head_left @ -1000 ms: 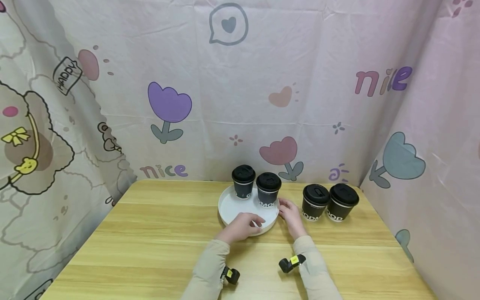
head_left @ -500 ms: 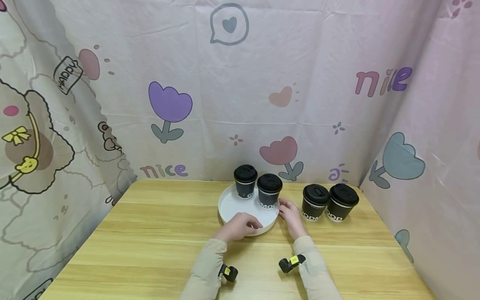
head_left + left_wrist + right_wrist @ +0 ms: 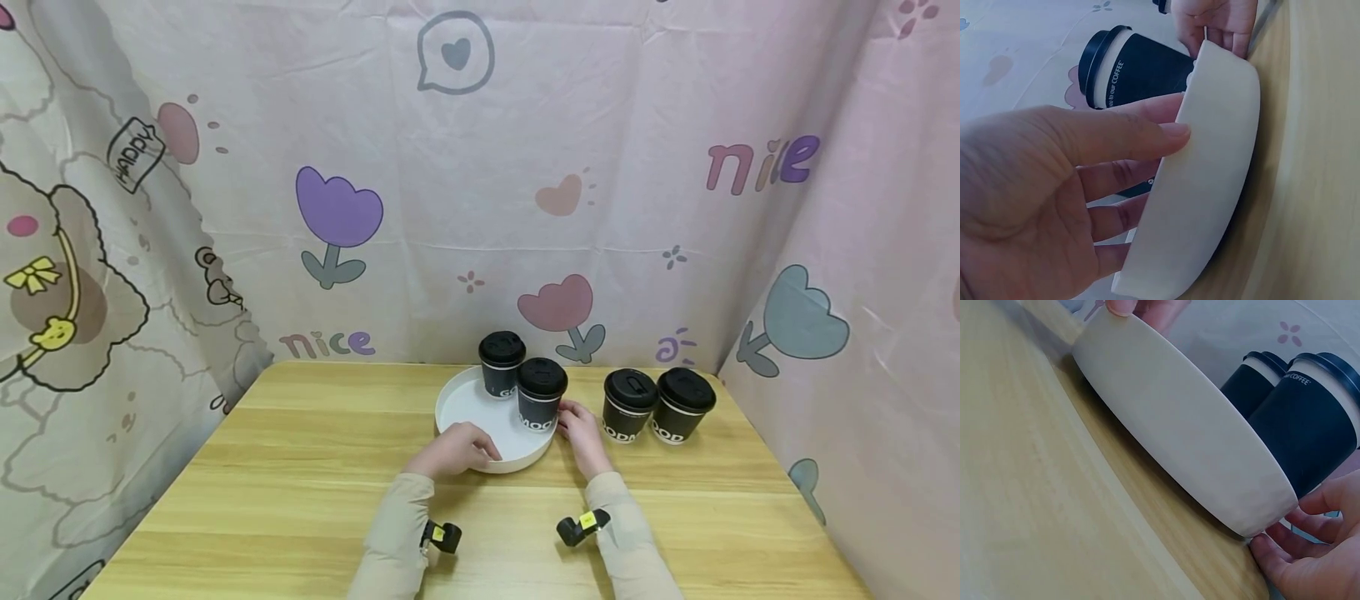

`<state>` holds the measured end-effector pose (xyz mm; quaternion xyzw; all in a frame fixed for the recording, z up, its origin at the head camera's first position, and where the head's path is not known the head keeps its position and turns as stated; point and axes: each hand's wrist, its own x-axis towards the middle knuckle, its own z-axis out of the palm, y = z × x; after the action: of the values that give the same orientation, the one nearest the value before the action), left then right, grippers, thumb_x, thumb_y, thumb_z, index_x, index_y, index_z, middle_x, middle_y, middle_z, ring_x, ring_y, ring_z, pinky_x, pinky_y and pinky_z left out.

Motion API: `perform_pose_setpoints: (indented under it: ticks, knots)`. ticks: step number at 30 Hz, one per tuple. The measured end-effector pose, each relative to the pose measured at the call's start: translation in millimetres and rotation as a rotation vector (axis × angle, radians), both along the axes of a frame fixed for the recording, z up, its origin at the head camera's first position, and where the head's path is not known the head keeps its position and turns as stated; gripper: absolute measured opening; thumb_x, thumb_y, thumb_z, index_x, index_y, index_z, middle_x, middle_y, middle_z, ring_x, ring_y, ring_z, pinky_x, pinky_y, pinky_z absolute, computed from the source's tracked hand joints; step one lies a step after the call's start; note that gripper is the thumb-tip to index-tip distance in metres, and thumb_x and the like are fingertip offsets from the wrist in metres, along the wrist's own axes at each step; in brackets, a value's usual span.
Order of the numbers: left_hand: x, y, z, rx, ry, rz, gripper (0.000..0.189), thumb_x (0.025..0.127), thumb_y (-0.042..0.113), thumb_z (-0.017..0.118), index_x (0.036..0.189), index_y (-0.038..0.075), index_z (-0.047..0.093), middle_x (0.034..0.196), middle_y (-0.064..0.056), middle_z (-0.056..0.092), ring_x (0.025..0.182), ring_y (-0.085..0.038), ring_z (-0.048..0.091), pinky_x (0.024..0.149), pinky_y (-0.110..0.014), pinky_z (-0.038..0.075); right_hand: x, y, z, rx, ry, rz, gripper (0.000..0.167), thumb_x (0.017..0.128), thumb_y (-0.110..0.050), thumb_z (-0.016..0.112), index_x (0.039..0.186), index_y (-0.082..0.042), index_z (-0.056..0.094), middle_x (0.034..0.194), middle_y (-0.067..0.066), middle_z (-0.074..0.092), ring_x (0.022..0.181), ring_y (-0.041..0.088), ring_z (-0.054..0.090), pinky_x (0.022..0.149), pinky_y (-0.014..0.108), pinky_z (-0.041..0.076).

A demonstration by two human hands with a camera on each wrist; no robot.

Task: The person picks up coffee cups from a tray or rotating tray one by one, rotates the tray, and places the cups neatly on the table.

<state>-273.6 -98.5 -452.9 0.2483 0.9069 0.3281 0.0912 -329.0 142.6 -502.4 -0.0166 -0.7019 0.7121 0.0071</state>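
Note:
A round white tray (image 3: 459, 400) with a raised rim rests on the wooden table. Two black lidded paper coffee cups stand upright on it: a back cup (image 3: 502, 364) and a nearer right cup (image 3: 542, 395). My left hand (image 3: 459, 448) pinches the tray's front rim, thumb outside and fingers inside, as the left wrist view shows. At the right edge, beside the nearer cup, my right hand (image 3: 581, 433) holds the rim. The right wrist view shows its thumb (image 3: 1266, 550) low against the tray's outer wall; some of its fingertips are hidden.
Two more lidded coffee cups, one left (image 3: 628, 405) and one right (image 3: 682, 406), stand close together on the table to the right of my right hand. A patterned curtain (image 3: 450, 208) hangs behind the table (image 3: 300, 467) and along both sides.
The tray has turned clockwise: its back cup has shifted right and its right cup nearer to me. My left hand has moved left along the front rim; my right hand stays put.

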Motion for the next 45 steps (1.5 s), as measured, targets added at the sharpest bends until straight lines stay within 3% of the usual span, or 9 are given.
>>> perform_pose_setpoints:
  ticks: [6, 9, 14, 20, 24, 30, 35, 45]
  knots:
    - [0.6, -2.2, 2.2, -0.015, 0.010, -0.005, 0.013, 0.082, 0.003, 0.071, 0.088, 0.012, 0.077, 0.092, 0.001, 0.075, 0.084, -0.011, 0.059, 0.078, -0.026, 0.048, -1.1, -0.9, -1.0, -0.004, -0.003, -0.016, 0.040, 0.096, -0.001, 0.039, 0.132, 0.013, 0.048, 0.132, 0.029, 0.053, 0.099, 0.008, 0.059, 0.095, 0.027, 0.052]
    - [1.1, 1.9, 2.3, 0.004, 0.024, -0.019, 0.017, 0.083, 0.004, 0.070, 0.098, 0.007, 0.075, 0.098, -0.004, 0.074, 0.091, -0.018, 0.063, 0.084, -0.031, 0.051, -1.2, -1.0, -1.0, -0.006, 0.002, -0.020, 0.040, 0.095, 0.000, 0.039, 0.132, 0.013, 0.048, 0.131, 0.028, 0.053, 0.099, 0.008, 0.059, 0.095, 0.027, 0.053]
    - [0.9, 15.8, -0.3, 0.054, 0.100, -0.027, 0.034, 0.085, 0.008, 0.067, 0.118, 0.001, 0.067, 0.116, -0.013, 0.070, 0.105, -0.029, 0.065, 0.094, -0.041, 0.053, -0.7, -0.2, -0.7, -0.005, 0.003, -0.013, 0.040, 0.096, -0.001, 0.038, 0.132, 0.013, 0.047, 0.132, 0.029, 0.052, 0.100, 0.009, 0.058, 0.098, 0.030, 0.051]
    - [1.6, 36.0, -4.9, 0.087, 0.148, -0.002, 0.039, 0.087, 0.008, 0.065, 0.125, 0.001, 0.063, 0.122, -0.016, 0.067, 0.104, -0.030, 0.065, 0.092, -0.037, 0.054, -0.6, -0.5, 0.7, -0.005, -0.003, -0.018, 0.040, 0.096, -0.001, 0.038, 0.133, 0.013, 0.047, 0.133, 0.029, 0.052, 0.101, 0.010, 0.058, 0.100, 0.032, 0.051]
    - [2.7, 45.4, -7.6, 0.048, 0.156, -0.004, 0.035, 0.088, 0.008, 0.064, 0.123, 0.002, 0.064, 0.116, -0.014, 0.069, 0.096, -0.023, 0.068, 0.085, -0.028, 0.055, 0.8, 0.1, 0.9, 0.001, -0.004, -0.009, 0.041, 0.096, -0.001, 0.037, 0.134, 0.013, 0.046, 0.135, 0.029, 0.051, 0.104, 0.012, 0.058, 0.102, 0.034, 0.049]
    - [3.9, 50.3, -9.5, -0.006, 0.170, -0.006, 0.023, 0.088, 0.004, 0.065, 0.109, 0.004, 0.071, 0.096, -0.007, 0.073, 0.085, -0.013, 0.066, 0.076, -0.021, 0.053, -0.4, 0.6, -0.3, 0.004, 0.000, -0.011, 0.041, 0.096, 0.000, 0.037, 0.133, 0.012, 0.047, 0.134, 0.029, 0.052, 0.103, 0.010, 0.058, 0.098, 0.029, 0.050]
    - [4.8, 48.1, -8.7, -0.028, 0.176, -0.008, 0.019, 0.087, 0.003, 0.066, 0.103, 0.007, 0.075, 0.094, -0.002, 0.074, 0.082, -0.007, 0.063, 0.076, -0.019, 0.052, -1.6, 0.0, -0.5, 0.001, 0.001, -0.018, 0.040, 0.096, -0.001, 0.037, 0.133, 0.012, 0.048, 0.133, 0.028, 0.052, 0.101, 0.010, 0.058, 0.096, 0.027, 0.051]
    - [2.9, 31.1, -5.2, -0.021, 0.112, -0.043, 0.017, 0.084, 0.000, 0.067, 0.094, 0.010, 0.077, 0.089, 0.001, 0.075, 0.085, -0.008, 0.063, 0.083, -0.024, 0.052, -1.1, -0.2, -0.2, -0.008, -0.018, -0.027, 0.038, 0.098, -0.002, 0.037, 0.132, 0.013, 0.047, 0.132, 0.028, 0.051, 0.101, 0.011, 0.057, 0.096, 0.030, 0.051]
